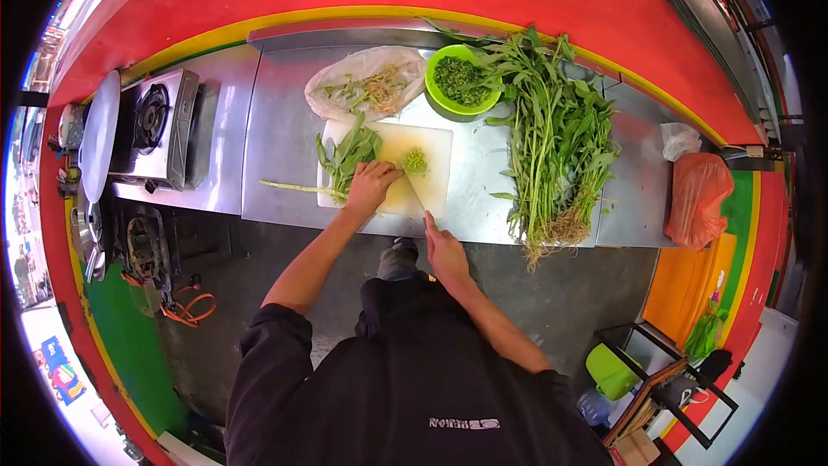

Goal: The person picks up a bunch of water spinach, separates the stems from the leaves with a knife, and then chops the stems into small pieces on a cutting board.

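On the white cutting board (437,142), my left hand (371,188) is closed over leafy green stems (352,154), whose leaves stick out beyond the fingers. A long pale stem (293,186) reaches past the board's left edge. My right hand (447,255) grips a knife (417,192) by its handle, the blade slanting over the board close to my left fingertips. Just beyond the blade sits a small heap of chopped light-green stems (415,161). Behind the board, a lime-green bowl (434,93) holds chopped dark greens.
A clear plastic bag (321,97) with leaf and root scraps lies behind the board. To the right is a large bunch of rooted leafy greens (561,138), then an orange-red plastic bag (697,198). A gas stove (159,125) stands at left.
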A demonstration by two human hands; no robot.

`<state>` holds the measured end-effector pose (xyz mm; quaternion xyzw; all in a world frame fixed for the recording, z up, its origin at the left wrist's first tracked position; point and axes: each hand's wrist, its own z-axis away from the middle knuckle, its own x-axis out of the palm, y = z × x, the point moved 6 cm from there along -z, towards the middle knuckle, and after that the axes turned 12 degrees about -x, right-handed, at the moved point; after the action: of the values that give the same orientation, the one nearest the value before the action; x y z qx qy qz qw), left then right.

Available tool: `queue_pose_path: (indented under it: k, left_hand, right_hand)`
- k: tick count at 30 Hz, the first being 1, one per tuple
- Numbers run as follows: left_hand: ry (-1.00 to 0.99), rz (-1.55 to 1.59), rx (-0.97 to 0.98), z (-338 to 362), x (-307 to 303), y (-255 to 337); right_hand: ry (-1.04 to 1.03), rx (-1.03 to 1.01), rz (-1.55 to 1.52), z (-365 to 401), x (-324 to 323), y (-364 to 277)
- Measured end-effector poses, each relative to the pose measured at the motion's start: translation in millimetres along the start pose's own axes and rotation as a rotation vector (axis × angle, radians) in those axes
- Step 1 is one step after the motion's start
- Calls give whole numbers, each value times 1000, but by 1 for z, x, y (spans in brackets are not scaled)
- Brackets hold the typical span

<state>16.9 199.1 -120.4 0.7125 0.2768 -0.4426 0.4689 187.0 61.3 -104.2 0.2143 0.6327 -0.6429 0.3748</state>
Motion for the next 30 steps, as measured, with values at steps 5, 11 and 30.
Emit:
queue_pose_path:
  k: [5,11,30]
  left_hand:
    - [18,32,-11,1,0,-3]
    - [51,58,-6,1,3,-5]
    - [64,91,-22,1,0,-5]
  right_hand:
    - [82,-25,-150,-3,-6,-1]
    - [93,-11,-227,3,-8,-5]
    - [127,-55,-108,-10,8,-1]
